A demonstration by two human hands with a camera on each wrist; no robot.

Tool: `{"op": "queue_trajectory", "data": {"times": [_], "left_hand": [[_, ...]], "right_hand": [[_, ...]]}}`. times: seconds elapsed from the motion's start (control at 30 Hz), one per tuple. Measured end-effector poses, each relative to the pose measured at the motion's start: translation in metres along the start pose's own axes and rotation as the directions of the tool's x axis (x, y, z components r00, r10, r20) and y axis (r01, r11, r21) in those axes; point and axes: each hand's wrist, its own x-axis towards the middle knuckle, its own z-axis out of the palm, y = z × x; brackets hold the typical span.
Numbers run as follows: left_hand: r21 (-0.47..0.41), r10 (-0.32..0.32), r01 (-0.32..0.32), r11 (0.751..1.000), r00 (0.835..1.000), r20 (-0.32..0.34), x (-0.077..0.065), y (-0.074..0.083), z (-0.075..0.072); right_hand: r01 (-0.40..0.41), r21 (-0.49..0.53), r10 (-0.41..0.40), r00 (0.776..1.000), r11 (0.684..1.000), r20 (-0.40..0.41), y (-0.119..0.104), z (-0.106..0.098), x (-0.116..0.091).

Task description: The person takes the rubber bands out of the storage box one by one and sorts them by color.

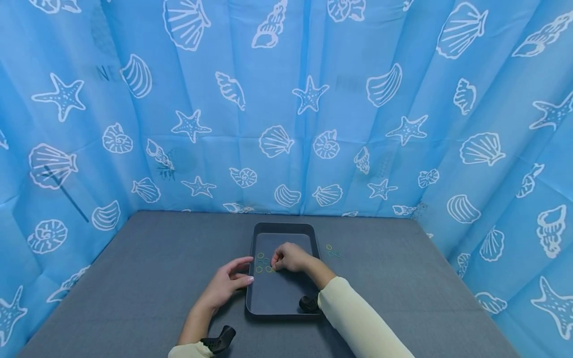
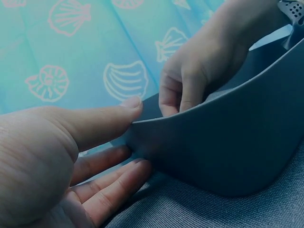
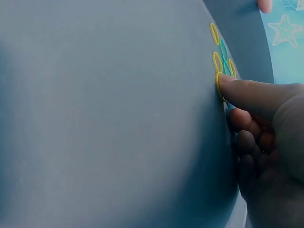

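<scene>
A dark grey rectangular tray (image 1: 286, 304) lies on the table, with several thin yellow and green rings grouped near its left side. Inside the tray, my right hand (image 1: 291, 257) reaches down and pinches a yellow ring (image 3: 218, 86) at the floor. Its thumb covers part of that ring, and the curled fingers are partly hidden behind. At the tray's left wall is my left hand (image 1: 227, 282), the thumb by the rim and the other fingers extended along the outer side, as the left wrist view shows. Another yellow ring (image 3: 212, 31) lies flat at the group's end.
Right of the tray, a yellow ring (image 1: 327, 247) and two green rings (image 1: 335, 254) lie on the grey tabletop (image 1: 385, 278). A blue curtain (image 1: 286, 174) with white seashell prints hangs behind and at both sides. Each wrist carries a black camera mount (image 1: 219, 340).
</scene>
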Motion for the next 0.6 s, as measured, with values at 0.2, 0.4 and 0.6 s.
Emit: {"op": "queue_trajectory", "data": {"times": [0.2, 0.4, 0.6], "left_hand": [[0.016, -0.012, 0.012, 1.0, 1.0, -0.009, 0.0019, -0.003, 0.0008], [0.001, -0.001, 0.001, 1.0, 1.0, -0.004, 0.0002, 0.0005, 0.0002], [-0.002, -0.004, 0.004, 1.0, 1.0, -0.011, -0.0018, 0.0025, 0.0014]], "right_hand": [[-0.001, 0.019, 0.0, 1.0, 1.0, 0.002, -0.0006, -0.0016, -0.0025], [0.015, 0.059, -0.015, 1.0, 0.998, -0.008, 0.0005, -0.0042, -0.0024], [0.023, 0.117, -0.015, 0.997, 0.993, -0.071, 0.0038, -0.0075, -0.004]]}}
